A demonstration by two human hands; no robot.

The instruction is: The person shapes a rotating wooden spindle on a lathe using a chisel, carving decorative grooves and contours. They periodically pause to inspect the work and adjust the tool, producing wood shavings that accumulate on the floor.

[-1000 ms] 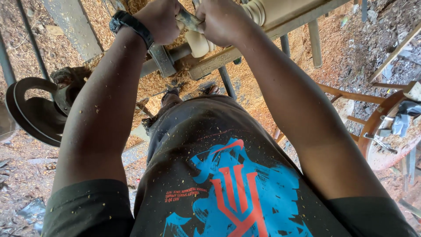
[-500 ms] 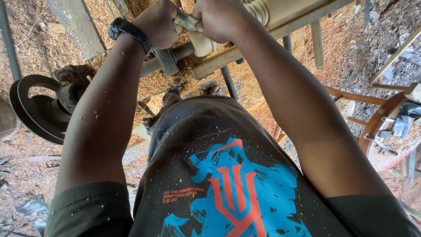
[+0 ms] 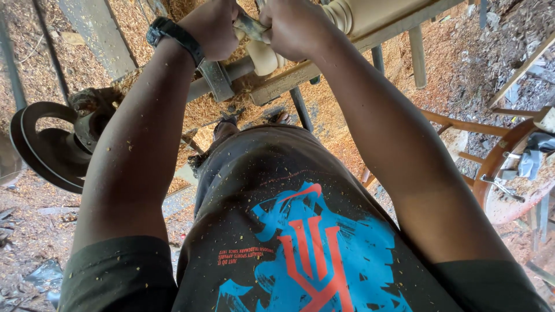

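Gripping a half-hidden tool (image 3: pixel 250 26) — both hands (image 3: pixel 217 26) on pale turned wood (image 3: pixel 347 14).

Dark pulley wheel (image 3: pixel 49 147), scattered sawdust (image 3: pixel 445 52)

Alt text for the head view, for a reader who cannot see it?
Both hands, left hand and right hand, hold a chisel against a pale turned spindle on a lathe, above a floor of shavings.

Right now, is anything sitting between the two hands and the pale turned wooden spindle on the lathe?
Only the metal tool both hands grip: left hand and right hand hold it just above the pale turned wooden spindle. Nothing else visible intervenes.
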